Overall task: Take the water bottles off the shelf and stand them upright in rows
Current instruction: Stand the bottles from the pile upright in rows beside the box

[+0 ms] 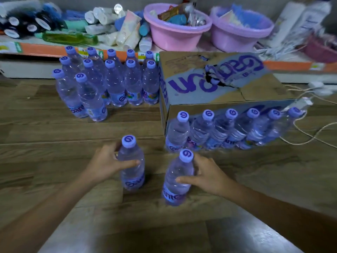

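My left hand [107,162] grips a clear water bottle with a purple cap [131,165], upright on the wooden floor in the near middle. My right hand [206,173] grips a second such bottle [177,178] just to its right, tilted slightly. Several bottles [109,83] stand upright in rows at the back left, in front of the shelf [36,50]. Another row of several bottles [231,130] stands along the front of a cardboard box.
The torn cardboard box [218,88] with purple lettering sits at the middle right. On the low shelf behind lie tubes [125,31], two pink basins [175,28] of goods and white bottles. String [310,136] trails on the floor at the right.
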Demonstrator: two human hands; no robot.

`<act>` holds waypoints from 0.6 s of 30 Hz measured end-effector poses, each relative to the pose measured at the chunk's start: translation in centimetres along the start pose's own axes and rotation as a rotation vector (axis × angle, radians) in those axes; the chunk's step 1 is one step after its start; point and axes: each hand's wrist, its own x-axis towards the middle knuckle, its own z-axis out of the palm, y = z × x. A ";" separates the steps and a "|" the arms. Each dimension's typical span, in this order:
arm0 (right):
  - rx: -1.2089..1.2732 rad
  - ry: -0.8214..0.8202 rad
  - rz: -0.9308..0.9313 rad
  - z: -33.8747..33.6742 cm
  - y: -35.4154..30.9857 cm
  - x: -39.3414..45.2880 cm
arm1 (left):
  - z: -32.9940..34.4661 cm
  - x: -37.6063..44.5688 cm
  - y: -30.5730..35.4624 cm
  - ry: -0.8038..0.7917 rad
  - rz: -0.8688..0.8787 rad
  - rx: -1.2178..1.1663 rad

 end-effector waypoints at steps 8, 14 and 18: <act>0.033 0.355 0.014 -6.5 5.0 -1.2 | 6.3 0.6 8.1 -0.050 0.242 0.142; -0.001 0.244 -0.039 -7.6 5.2 1.4 | 9.6 2.1 10.2 -0.028 0.287 0.190; 0.056 0.219 -0.037 -6.0 6.2 1.9 | 10.7 2.8 9.1 -0.002 0.261 0.184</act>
